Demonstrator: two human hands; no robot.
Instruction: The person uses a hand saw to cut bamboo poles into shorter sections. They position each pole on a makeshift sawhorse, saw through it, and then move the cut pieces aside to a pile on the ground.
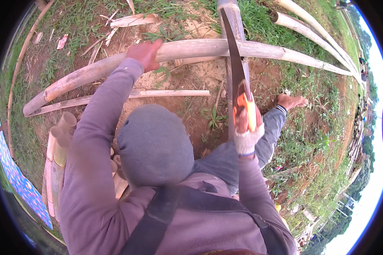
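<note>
One bamboo pole (191, 49) is laid left-to-right across a grey support pole (231, 5); it is gripped by the left hand (144, 55), fingers wrapped. Handsaw (235, 55), pointed forward, edges exposed, is clenched in the gloved right hand (248, 137). Open room: grass (312, 142), right.

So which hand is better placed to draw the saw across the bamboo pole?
Right, most likely: the right hand holds the saw by its orange handle, blade crossing the bamboo pole in view. The left hand clasps the pole left of the blade.
</note>
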